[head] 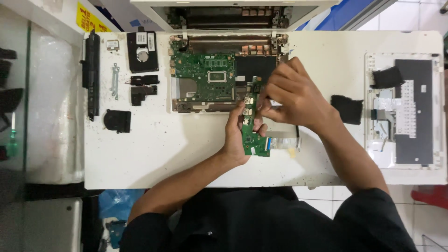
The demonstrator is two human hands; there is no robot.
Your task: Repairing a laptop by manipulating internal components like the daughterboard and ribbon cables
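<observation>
My left hand [236, 135] grips a narrow green daughter circuit board [252, 135] with several metal ports, holding it upright over the white table [154, 149]. My right hand [294, 95] pinches the board's upper end with its fingertips. Just behind the hands lies an opened white laptop base [224, 46] with its green mainboard [203, 74] exposed. A flat ribbon cable [284, 140] lies on the table beside the small board.
Loose parts lie at the left: a long black battery [91, 70], a metal bracket [115, 80], a hard drive [142, 50], small black speakers [143, 88] and a fan [117, 120]. At the right sit a black foam pad [347, 108] and an upturned keyboard cover [403, 109].
</observation>
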